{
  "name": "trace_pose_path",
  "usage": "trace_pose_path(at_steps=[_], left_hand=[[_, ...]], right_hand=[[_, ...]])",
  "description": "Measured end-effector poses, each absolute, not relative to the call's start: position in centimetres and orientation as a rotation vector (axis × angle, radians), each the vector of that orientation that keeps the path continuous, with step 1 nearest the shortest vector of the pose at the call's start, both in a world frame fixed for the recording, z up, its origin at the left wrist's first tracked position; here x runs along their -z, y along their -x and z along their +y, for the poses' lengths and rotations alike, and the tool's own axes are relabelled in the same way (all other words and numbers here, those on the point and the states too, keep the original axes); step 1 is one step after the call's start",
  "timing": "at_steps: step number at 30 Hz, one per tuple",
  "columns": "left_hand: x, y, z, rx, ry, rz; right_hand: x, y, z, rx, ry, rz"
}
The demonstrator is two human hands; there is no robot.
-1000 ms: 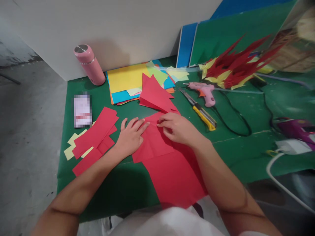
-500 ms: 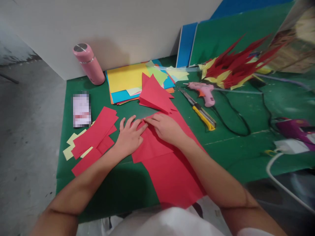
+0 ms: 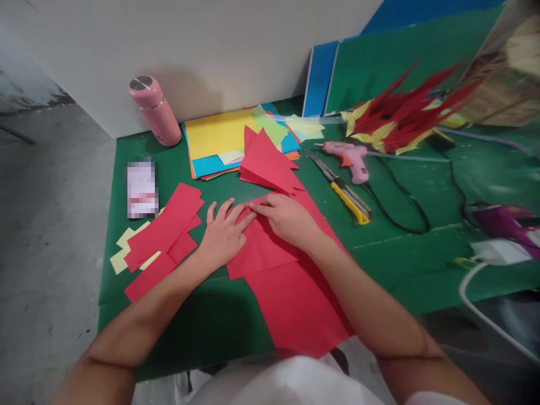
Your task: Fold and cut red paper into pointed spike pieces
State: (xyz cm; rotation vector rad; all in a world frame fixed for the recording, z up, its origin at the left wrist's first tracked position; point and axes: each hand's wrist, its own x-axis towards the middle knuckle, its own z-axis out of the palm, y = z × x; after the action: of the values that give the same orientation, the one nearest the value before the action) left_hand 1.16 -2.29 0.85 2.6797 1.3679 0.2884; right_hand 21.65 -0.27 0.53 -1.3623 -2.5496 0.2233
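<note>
A large red paper sheet (image 3: 295, 304) lies on the green table (image 3: 392, 253) in front of me, its upper part folded over. My left hand (image 3: 223, 233) rests flat on the fold's left side, fingers spread. My right hand (image 3: 287, 219) presses on the fold beside it, fingers stretched along the paper, its fingertips touching those of the left hand. A pile of folded red triangles (image 3: 265, 163) lies just beyond my hands.
Red paper strips (image 3: 164, 236) over yellow scraps lie at the left. Behind stand a pink bottle (image 3: 154, 111), a phone (image 3: 142, 188) and a stack of coloured paper (image 3: 219, 138). A yellow utility knife (image 3: 346, 194), a pink glue gun (image 3: 350, 157) and cables lie at the right.
My right hand slid left along the fold until its fingertips met my left hand. The left hand stayed flat in place.
</note>
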Motion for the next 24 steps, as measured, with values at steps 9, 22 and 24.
trace_pose_path(at_steps=[9,22,24], left_hand=[[-0.8,-1.2,-2.3,-0.276,-2.677,1.401],[-0.6,-1.0,-2.3,-0.331,-2.640,1.369],[-0.6,-1.0,-2.3,-0.336,-2.637,1.368]], right_hand=[[-0.9,-25.2,-0.7,-0.205,1.391,-2.377],[-1.1,-22.6,-0.8,-0.448,1.387,-2.179],[-0.9,-22.3,-0.9,-0.496,1.372,-2.141]])
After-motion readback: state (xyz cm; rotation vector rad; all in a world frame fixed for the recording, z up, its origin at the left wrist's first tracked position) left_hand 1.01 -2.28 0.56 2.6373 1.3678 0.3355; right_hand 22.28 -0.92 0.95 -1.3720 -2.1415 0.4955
